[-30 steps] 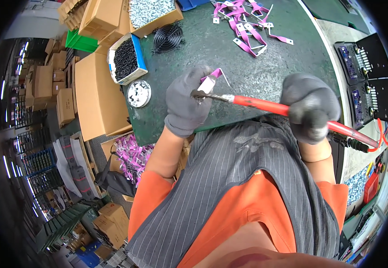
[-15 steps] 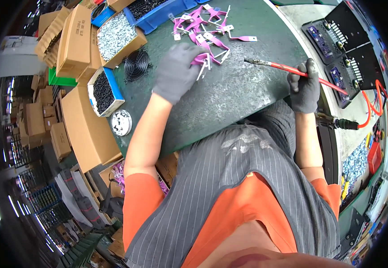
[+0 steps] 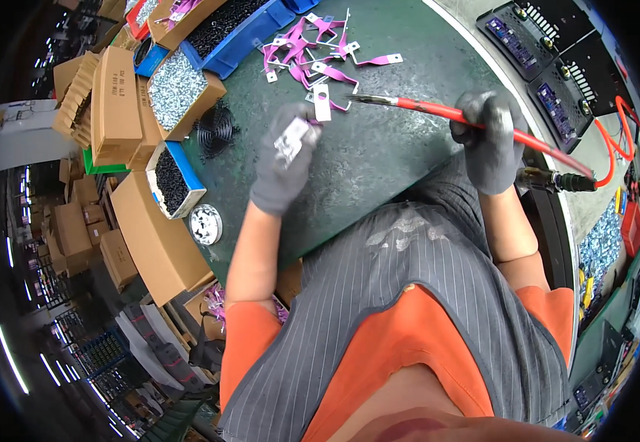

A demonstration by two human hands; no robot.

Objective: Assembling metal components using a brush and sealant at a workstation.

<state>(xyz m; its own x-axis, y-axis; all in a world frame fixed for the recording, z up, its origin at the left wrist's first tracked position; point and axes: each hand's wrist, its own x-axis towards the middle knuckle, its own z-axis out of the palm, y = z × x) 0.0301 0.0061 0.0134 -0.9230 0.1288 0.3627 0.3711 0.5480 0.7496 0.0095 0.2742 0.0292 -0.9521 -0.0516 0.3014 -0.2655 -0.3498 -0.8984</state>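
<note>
My left hand (image 3: 287, 162), in a grey glove, is closed on a bent metal bracket (image 3: 323, 103) whose white end tabs stick out past the fingers. Its middle is hidden in the hand and slightly blurred. In my gloved right hand (image 3: 495, 144) is a long paintbrush with a red handle (image 3: 429, 108); its dark bristle tip (image 3: 370, 99) points left, close to the bracket. Several loose purple brackets with pale ends (image 3: 298, 50) lie in a tangle on the green worktable (image 3: 393, 147), beyond my hands.
At left stand a carton of silvery small parts (image 3: 176, 88), a box of black screws (image 3: 171, 177), a black coil (image 3: 215, 131) and a round white tub (image 3: 205, 224). A blue bin (image 3: 239, 44) is at the back. Black cases with circuit boards (image 3: 555, 110) sit right, beside a red hose (image 3: 620, 162).
My left hand has drawn back from the pile toward me, bringing one bracket with it. The brush has shifted left, its tip now close to that bracket.
</note>
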